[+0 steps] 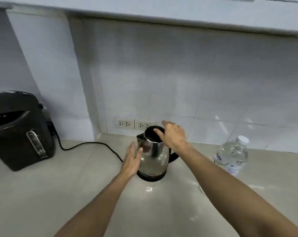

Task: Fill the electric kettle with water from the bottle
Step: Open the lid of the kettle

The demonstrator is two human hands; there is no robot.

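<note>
head: kettle (152, 154) mid-counter, bottle (233, 155) capped to its right. left hand (132, 161) flat, fingers released, steadying the body. right hand (173, 135) on lid, grip probably loose. step: lid opening; next, uncap bottle.

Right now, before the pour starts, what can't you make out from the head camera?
- Kettle: whether its lid is latched; the right hand covers the top.
- Kettle's water level: the metal wall is opaque.
- Left hand: touching the kettle or just beside it; blurred.
- Bottle: label too small to read; cap seal unclear.
</note>
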